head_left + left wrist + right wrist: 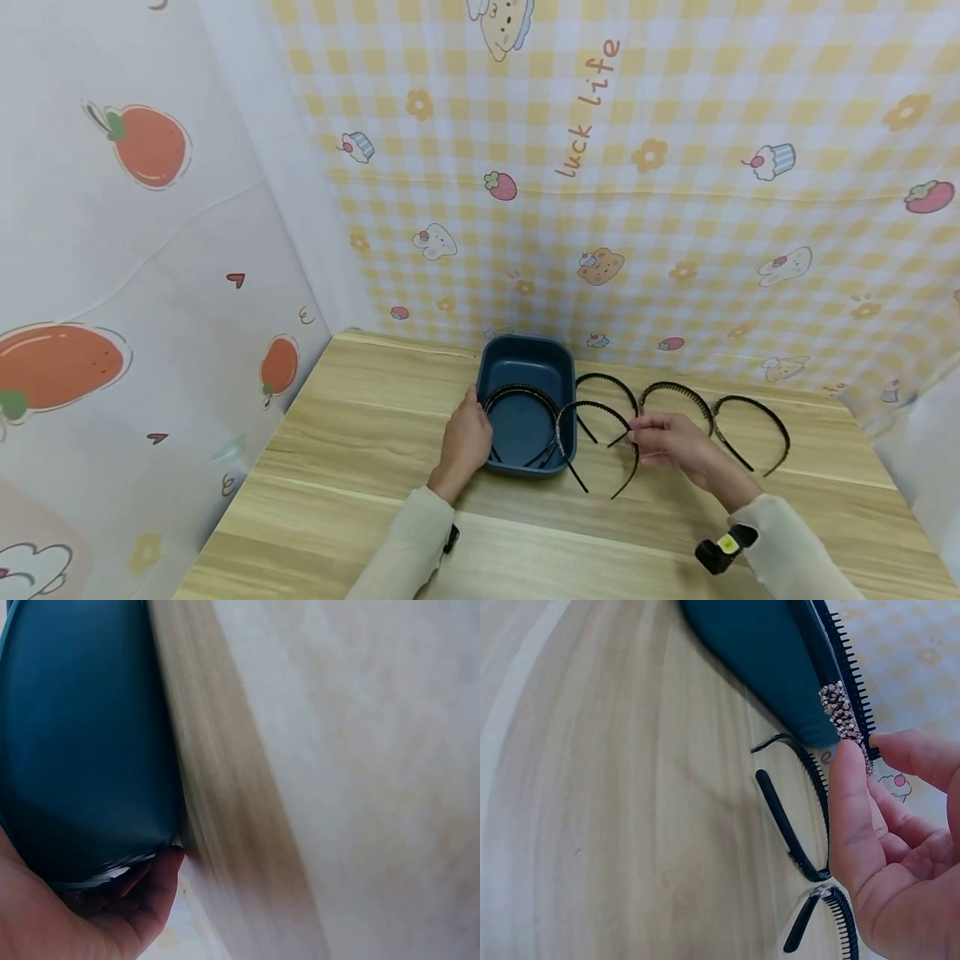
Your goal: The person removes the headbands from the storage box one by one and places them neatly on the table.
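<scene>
In the head view a dark blue plastic bin (525, 346) stands on the table with black headbands (517, 388) inside. My left hand (467, 435) holds the bin's left side; the left wrist view shows bent fingers (161, 889) at the bin wall (90, 750). My right hand (671, 446) pinches a black toothed headband (592, 405) by its right side, its ends pointing down, overlapping the bin's right edge in the head view. A sparkly beaded patch (841, 712) shows on this headband close to the right thumb and finger in the right wrist view.
Right of the bin, a row of black headbands lies on the wooden table (360, 417): one beside the bin (607, 377), one behind the right hand (678, 386) and one farther right (772, 414). A patterned cloth (675, 275) hangs along the table's back edge.
</scene>
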The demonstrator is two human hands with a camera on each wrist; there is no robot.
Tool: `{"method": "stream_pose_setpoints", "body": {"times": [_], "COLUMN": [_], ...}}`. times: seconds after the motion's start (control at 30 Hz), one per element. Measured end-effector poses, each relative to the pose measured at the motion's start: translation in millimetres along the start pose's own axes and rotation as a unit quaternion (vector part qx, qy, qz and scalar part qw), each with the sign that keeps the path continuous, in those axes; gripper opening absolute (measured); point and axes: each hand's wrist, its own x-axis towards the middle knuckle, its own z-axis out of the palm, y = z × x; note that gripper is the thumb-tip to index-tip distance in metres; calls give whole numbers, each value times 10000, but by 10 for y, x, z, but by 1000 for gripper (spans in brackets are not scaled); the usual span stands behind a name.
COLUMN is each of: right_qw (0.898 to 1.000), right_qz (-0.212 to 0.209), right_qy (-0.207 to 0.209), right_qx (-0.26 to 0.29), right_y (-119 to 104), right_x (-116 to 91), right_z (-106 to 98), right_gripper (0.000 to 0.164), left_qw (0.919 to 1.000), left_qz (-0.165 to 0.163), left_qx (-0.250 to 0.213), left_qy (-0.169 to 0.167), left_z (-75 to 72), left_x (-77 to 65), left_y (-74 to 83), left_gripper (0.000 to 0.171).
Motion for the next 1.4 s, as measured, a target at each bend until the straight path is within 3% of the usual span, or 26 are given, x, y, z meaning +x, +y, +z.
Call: {"method": "stream_pose_setpoints", "body": {"times": [0.43,0.83,1.4], "right_qw": [9997,9994,9979], "right_qz": [208,331,557], "right_qy": [89,-85,-327], "right_qx": [37,60,24], "right_y": [162,281,436], "right_x": [-75,-132,-220], "right_z": [-118,-177,-87], "right_gripper": [49,51,40], "left_qw": [9999,9999,10000], "left_qz": [81,83,45], "left_qx": [84,96,56], "left_qy": [94,117,31], "left_z": [-11,-8,7], "left_x": [21,9,0], "left_y": [10,8,-5], "left_gripper": [44,44,44]}}
